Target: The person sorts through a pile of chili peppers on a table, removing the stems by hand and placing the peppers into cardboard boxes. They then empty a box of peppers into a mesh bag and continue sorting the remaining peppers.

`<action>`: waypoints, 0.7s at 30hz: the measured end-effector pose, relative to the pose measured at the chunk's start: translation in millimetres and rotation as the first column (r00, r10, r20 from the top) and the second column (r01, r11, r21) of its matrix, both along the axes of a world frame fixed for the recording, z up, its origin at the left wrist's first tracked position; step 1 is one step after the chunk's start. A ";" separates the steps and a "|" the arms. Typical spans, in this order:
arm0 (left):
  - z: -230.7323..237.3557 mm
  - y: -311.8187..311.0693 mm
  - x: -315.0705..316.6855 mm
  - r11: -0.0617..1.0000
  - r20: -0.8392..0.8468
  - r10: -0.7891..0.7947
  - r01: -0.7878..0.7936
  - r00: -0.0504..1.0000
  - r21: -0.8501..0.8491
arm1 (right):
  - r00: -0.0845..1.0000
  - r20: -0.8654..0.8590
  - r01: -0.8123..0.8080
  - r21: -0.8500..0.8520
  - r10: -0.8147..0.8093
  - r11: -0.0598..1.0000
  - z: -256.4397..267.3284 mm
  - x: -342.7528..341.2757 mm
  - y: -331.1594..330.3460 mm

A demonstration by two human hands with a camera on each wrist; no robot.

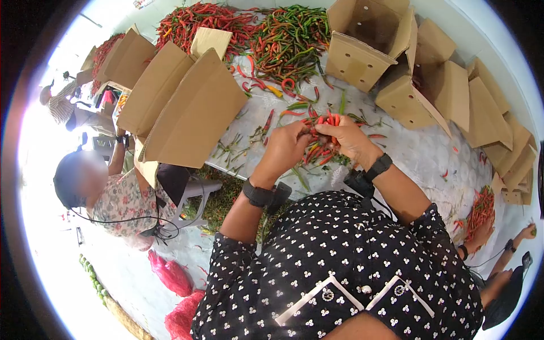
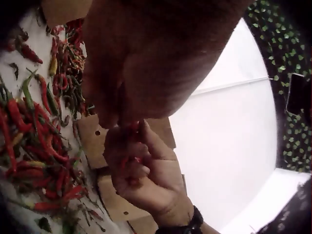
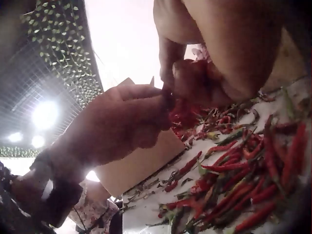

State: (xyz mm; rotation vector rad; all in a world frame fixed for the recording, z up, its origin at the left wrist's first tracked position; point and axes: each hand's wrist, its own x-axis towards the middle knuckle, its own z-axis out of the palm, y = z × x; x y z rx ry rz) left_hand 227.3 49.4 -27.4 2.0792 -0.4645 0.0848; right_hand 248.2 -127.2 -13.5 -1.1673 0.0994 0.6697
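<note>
Over the table, my right hand [image 1: 352, 139] grips a small bunch of red chillies [image 1: 328, 120], their ends showing above its fingers. My left hand [image 1: 283, 149] meets it from the left, thumb and fingertips pinched at the bunch. In the right wrist view, the left hand's fingers [image 3: 141, 92] come together at a dark, thin end, probably a chilli stem; its exact shape is blurred. Beneath both hands lies a loose heap of red chillies [image 3: 239, 180] with some green and yellow ones. Cut-looking green stems [image 1: 231, 148] are scattered on the table left of my left hand.
A big red chilli pile [image 1: 195, 25] and a mixed green-red pile [image 1: 289, 42] stand at the back. Open cardboard boxes [image 1: 192, 107] flank the work, with more boxes [image 1: 362, 59] at right. A seated person [image 1: 127, 212] is at left; another person's hand [image 1: 481, 235] reaches chillies at right.
</note>
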 end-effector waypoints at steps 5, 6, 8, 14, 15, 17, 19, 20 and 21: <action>-10.6 -3.1 13.7 0.970 -0.135 0.196 -0.212 0.971 -0.115 | 0.980 0.140 0.134 0.085 -0.145 0.987 -2.2 1.0 -1.3; -11.9 4.5 17.8 0.961 -0.189 0.242 -0.262 0.952 -0.092 | 0.979 0.139 0.138 0.085 -0.149 0.987 -0.3 2.9 -6.3; -16.0 16.3 20.5 0.949 -0.244 0.283 -0.308 0.928 -0.070 | 0.951 0.127 0.261 0.160 -0.283 0.952 18.6 7.1 -20.8; -45.6 22.4 11.5 0.927 0.076 0.239 -0.251 0.968 0.279 | 0.654 0.536 0.610 0.042 -0.533 0.791 101.7 27.6 -95.5; -49.6 20.5 11.3 0.933 0.116 0.213 -0.238 0.970 0.270 | 0.572 0.614 0.678 0.019 -0.544 0.735 113.2 31.9 -106.6; -50.3 15.0 12.7 0.941 0.157 0.185 -0.221 0.970 0.258 | 0.469 0.705 0.754 -0.006 -0.533 0.656 127.9 42.8 -130.8; -48.1 7.9 15.8 0.937 0.106 0.122 -0.150 0.987 0.315 | 0.364 0.787 0.820 -0.017 -0.497 0.573 131.4 58.5 -160.6; -49.7 3.9 17.5 0.938 0.107 0.120 -0.148 0.987 0.313 | 0.385 0.817 0.844 -0.123 -0.428 0.523 132.2 65.9 -174.7; -52.4 -1.0 20.2 0.937 0.096 0.088 -0.115 0.991 0.328 | 0.409 0.839 0.860 -0.223 -0.359 0.460 128.8 70.8 -187.4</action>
